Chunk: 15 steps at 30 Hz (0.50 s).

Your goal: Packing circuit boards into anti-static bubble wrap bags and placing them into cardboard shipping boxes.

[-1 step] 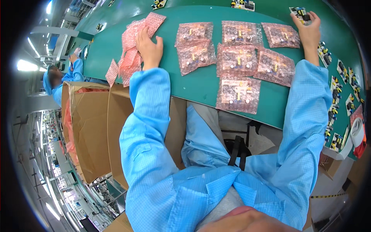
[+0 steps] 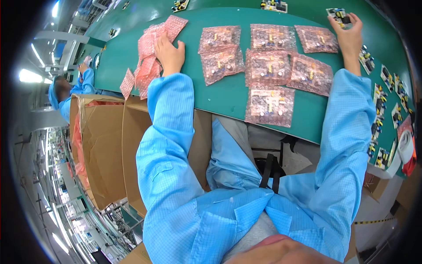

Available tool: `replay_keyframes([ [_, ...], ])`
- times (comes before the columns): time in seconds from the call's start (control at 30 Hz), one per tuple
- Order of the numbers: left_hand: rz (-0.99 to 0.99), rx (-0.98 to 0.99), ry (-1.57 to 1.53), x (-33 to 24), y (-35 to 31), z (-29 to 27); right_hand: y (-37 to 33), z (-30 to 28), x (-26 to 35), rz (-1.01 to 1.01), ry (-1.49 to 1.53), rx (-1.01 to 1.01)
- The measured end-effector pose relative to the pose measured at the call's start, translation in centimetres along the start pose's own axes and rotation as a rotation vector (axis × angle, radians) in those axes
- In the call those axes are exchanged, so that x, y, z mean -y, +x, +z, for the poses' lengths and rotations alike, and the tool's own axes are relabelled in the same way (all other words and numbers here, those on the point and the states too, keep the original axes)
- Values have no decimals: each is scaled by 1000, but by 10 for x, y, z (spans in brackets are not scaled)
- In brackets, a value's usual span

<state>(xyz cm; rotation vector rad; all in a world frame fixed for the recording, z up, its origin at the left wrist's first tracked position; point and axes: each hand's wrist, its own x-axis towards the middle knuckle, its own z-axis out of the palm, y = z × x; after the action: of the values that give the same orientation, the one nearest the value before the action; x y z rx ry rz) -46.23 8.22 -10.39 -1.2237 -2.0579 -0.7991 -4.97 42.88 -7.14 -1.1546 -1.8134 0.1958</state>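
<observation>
My right hand (image 2: pixel 350 36) reaches to the far right of the green table, its fingers and thumb closed on the edge of a circuit board (image 2: pixel 337 17) with black and yellow parts. My left hand (image 2: pixel 170 53) lies open on a loose pile of pink bubble-wrap bags (image 2: pixel 147 46), its thumb spread away from the fingers. Between the hands, several bubble-wrap bags with circuit boards inside lie flat; one bagged board (image 2: pixel 269 105) is nearest to me, and another bagged board (image 2: pixel 316 38) lies close to my right forearm.
Bare circuit boards (image 2: pixel 379 99) are spread along the table's right side, and another bare board (image 2: pixel 274 5) lies at the far edge. Cardboard boxes (image 2: pixel 103 149) stand at the left below the green table (image 2: pixel 220 99). A person in blue (image 2: pixel 83 81) sits at the far left.
</observation>
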Motion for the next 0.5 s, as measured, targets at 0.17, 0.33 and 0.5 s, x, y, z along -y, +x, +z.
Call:
replay_keyframes([
  [0.17, -243, 199, 615, 7, 17, 24, -57, -68, 42, -43, 266, -63],
  [0.33, -171, 141, 598, 8, 23, 22, -145, -137, 37, -26, 390, 87],
  [0.5, -72, 138, 450, -2, 18, 25, -183, -205, 32, 47, 79, 344],
])
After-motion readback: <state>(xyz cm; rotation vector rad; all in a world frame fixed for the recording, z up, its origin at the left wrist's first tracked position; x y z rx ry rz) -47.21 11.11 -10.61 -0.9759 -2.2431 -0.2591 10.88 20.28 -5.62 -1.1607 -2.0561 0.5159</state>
